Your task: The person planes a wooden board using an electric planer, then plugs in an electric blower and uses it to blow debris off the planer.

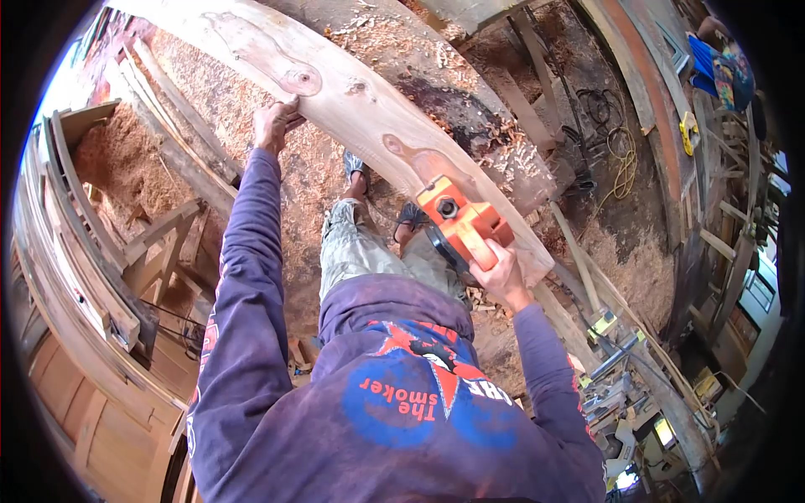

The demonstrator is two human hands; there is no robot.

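Observation:
A long, pale wooden board [360, 88] with dark knots runs from the upper left to the centre right in front of me. On its near edge rests my left hand [275, 126], its fingers bent round the edge. My right hand [501, 275] is wrapped round the handle of an orange power planer [457, 216]. The planer sits on the board near its right end, beside a brown patch in the grain. Its underside is hidden.
Wood shavings cover the ground. A pile of sawdust [134, 168] and curved timbers stand at the left. Tools [616, 386] lie at the lower right, and a yellow cord [620, 168] is coiled at the right. Another person [734, 75] is at the upper right.

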